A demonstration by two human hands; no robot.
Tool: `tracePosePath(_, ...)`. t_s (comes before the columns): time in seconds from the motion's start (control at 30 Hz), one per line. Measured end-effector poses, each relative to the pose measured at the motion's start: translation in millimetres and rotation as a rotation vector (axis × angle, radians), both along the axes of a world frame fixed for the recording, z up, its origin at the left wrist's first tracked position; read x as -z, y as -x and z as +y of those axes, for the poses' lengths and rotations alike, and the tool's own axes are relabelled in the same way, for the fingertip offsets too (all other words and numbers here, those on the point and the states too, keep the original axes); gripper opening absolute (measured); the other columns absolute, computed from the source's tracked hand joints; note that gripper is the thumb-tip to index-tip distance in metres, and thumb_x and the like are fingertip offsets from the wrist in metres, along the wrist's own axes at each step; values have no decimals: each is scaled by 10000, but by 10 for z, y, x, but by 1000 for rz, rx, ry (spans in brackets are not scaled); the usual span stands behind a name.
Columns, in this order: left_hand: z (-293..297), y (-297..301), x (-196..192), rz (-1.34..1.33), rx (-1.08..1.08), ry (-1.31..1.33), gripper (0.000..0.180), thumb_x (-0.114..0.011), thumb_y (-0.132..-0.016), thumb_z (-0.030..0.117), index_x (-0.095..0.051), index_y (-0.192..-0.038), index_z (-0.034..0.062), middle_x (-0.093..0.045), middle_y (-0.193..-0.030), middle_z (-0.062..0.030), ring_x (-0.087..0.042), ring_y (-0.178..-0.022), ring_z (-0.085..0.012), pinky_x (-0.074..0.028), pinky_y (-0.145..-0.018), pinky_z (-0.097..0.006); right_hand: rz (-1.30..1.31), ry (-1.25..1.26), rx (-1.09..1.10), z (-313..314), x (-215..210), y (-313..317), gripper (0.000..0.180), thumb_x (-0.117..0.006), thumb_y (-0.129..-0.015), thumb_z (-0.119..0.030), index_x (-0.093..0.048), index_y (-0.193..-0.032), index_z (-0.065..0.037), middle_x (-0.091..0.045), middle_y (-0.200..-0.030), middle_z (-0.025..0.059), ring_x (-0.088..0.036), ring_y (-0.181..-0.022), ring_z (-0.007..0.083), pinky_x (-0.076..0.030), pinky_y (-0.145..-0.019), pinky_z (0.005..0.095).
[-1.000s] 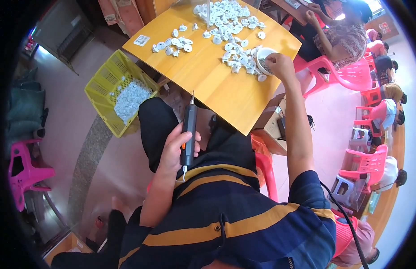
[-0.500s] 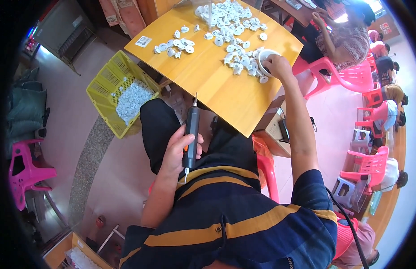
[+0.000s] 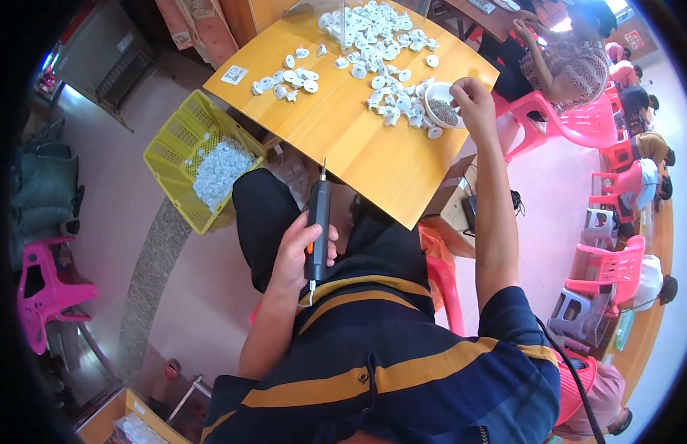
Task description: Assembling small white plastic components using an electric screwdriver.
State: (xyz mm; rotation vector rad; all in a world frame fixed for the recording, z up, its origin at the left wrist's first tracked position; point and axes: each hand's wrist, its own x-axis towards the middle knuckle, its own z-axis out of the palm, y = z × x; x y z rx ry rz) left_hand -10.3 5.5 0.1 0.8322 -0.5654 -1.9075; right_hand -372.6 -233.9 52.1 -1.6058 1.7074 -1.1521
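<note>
Barely shifted since a moment ago: left hand (image 3: pixel 297 251) wrapped around black electric screwdriver (image 3: pixel 317 226), tip up, held over lap below desk (image 3: pixel 373 159) edge. Right hand (image 3: pixel 473 100) reaching out, fingertips pinched at rim of white bowl (image 3: pixel 443 107) among scattered white parts (image 3: pixel 373 44).

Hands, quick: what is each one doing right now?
Left hand: closed around a black electric screwdriver.
Right hand: fingers pinched at the white bowl; contents cannot be told.
</note>
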Motion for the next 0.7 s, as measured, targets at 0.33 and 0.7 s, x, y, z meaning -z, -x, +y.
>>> tracePosePath(0.33, 20, 107, -64, -119, -15, 67, 440, -604, -976, 190, -476, -1352, 1, -654, -975, -92, -658, -696, -130, -567, -598, -259, -645, -186, -194, 1028, 416, -1101, 130, -626, -1044, -241, -624, -1040, -111, -607, -834, -41, -578, -679, 53, -461, -590, 215)
tracePosePath(0.7, -4, 146, -139, -450, -274, 338, 621, -771, -890, 53, -445, -1416, 2, -622, -963, -18, -636, -810, -71, -537, -705, -212, -1045, -560, -669, 1870, 564, -1918, 149, -621, -1049, -249, -620, -1057, -100, -610, -839, -44, -538, -689, 32, -433, -621, 183)
